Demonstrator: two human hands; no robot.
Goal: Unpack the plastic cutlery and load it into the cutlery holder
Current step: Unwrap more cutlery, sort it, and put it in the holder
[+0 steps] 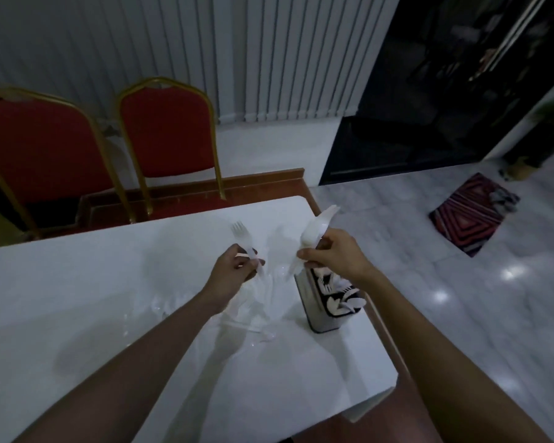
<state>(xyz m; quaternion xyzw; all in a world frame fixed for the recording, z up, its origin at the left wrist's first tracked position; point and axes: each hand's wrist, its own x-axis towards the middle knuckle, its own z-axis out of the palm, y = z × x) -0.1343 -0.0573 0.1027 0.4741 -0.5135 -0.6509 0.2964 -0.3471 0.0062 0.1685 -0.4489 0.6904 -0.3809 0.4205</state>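
My left hand grips a white plastic fork by its handle, tines pointing up and away. My right hand holds a clear plastic wrapper with white cutlery in it, just above the cutlery holder. The holder is a grey upright box at the right of the white table; its dark compartments hold several white plastic pieces. Crumpled clear wrapping and loose cutlery lie on the table under my left wrist.
Two red chairs with gold frames stand beyond the table's far edge. The table's right edge runs close beside the holder. A patterned red mat lies on the marble floor to the right.
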